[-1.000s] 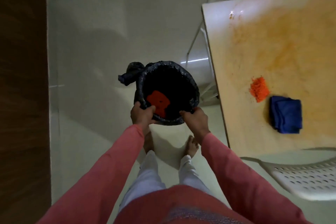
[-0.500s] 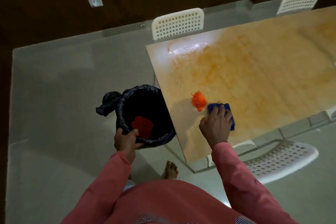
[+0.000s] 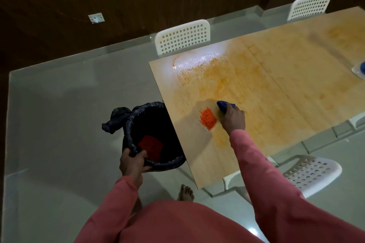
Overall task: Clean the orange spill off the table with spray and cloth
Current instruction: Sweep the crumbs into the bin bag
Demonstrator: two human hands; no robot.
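A small heap of orange grains point(image 3: 208, 118) lies on the wooden table point(image 3: 280, 77), near its left edge, with an orange smear spread across the top. My right hand point(image 3: 233, 118) grips a blue cloth point(image 3: 224, 105) just right of the heap. My left hand point(image 3: 132, 162) holds the rim of a bin lined with a black bag point(image 3: 138, 122), held against the table's left edge. Orange material lies in the bin's bottom. A spray bottle point(image 3: 359, 71) shows partly at the right edge.
White perforated chairs stand at the far side point(image 3: 182, 37), far right point(image 3: 309, 7) and near side point(image 3: 312, 171) of the table. Pale floor tiles surround it; a dark wood wall runs behind. My bare foot point(image 3: 185, 192) is by the table's near corner.
My right hand left the bin's rim, took the blue cloth and lifted it beside the orange heap. The bin moved against the table's edge, held by my left hand alone.
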